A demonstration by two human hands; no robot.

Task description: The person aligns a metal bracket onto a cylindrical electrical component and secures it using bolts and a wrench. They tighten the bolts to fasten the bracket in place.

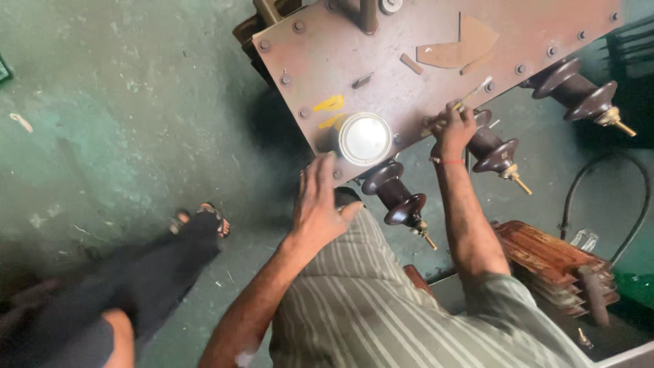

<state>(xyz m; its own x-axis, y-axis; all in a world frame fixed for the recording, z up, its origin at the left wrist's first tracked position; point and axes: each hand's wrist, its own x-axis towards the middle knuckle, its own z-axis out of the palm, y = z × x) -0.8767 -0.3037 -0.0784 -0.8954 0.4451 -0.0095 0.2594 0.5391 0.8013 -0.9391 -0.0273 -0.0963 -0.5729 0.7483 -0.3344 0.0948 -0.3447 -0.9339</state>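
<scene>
A rusty brown bolted metal cover plate (409, 41) lies in front of me, with a round white cap (365, 138) near its front edge. Three dark brown ribbed insulators hang off that edge: one (398, 197) below the cap, one (494, 150) in the middle, one (575, 88) at the right. My left hand (320, 204) hovers just below and left of the cap, fingers spread, holding nothing. My right hand (453, 128) is closed around a thin pale stick-like tool (475, 90) at the plate's edge, beside the middle insulator.
Flat brown scraps (456, 48) lie on the plate. A black cable (613, 184) loops at the right above a stack of brown plates (552, 259). Another person's dark-clothed leg and sandalled foot (201, 221) stand on the green concrete floor (122, 123) at the left.
</scene>
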